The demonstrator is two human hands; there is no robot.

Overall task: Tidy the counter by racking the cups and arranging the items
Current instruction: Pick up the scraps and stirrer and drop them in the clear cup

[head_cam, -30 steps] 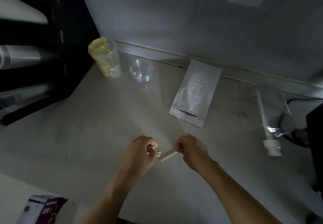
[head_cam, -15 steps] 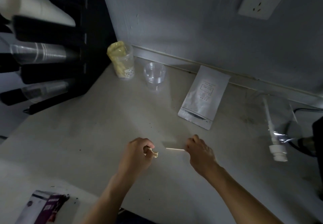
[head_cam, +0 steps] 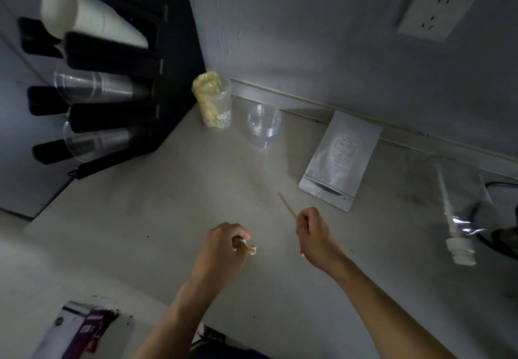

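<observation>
My right hand (head_cam: 314, 235) pinches a thin wooden stir stick (head_cam: 286, 204) that points up and away over the counter. My left hand (head_cam: 224, 246) is closed on a crumpled scrap of pale wrapper (head_cam: 251, 249). Farther back an empty clear plastic cup (head_cam: 264, 126) stands upright near the wall. Beside it stands a clear cup stuffed with yellowish packets (head_cam: 214, 100). A black cup rack (head_cam: 117, 58) at the left holds a stack of white cups (head_cam: 89, 19) and two stacks of clear cups (head_cam: 95, 89).
A silver foil pouch (head_cam: 340, 159) lies flat near the wall. A pump nozzle in a clear bag (head_cam: 459, 218) lies at the right, with a black cable behind it. A purple-and-white box (head_cam: 78, 328) sits at the lower left. A wall socket (head_cam: 437, 8) is above.
My hands have drawn apart: the stick has come free of the wrapper and now points upward in my right hand. The view has tilted up and left, showing more of the rack.
</observation>
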